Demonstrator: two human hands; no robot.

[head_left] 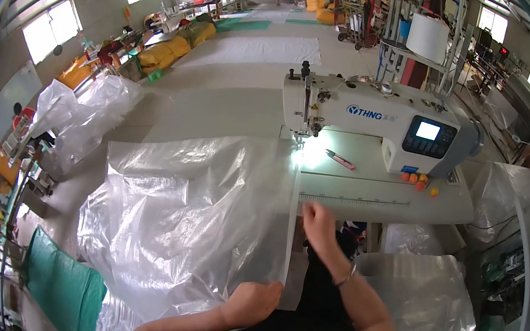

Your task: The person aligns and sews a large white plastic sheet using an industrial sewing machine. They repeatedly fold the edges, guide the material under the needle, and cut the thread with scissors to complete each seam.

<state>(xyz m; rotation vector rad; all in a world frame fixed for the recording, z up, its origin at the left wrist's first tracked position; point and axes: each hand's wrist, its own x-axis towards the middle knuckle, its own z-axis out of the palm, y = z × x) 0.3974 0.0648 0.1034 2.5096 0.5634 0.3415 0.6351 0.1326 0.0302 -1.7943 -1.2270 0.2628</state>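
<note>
Plastic sheet (195, 190) is laid left of the sewing machine (365, 115), right edge gripped by the left hand (253, 303); the right hand (322, 230) is curled (hold can't be told). Probably light, slippery, best held edgewise.

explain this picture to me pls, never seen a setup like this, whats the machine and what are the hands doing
There's no robot here: these are a person's own bare hands, seen from a wide fisheye camera on their head, so straight edges bend. The white machine is a sewing machine. A translucent plastic sheet runs up to its needle area. The left hand grips the sheet's near edge; the right hand is curled beside it, though whether it touches is unclear. On the table lie a slim pink-and-black tool and some small orange-red balls.
</note>
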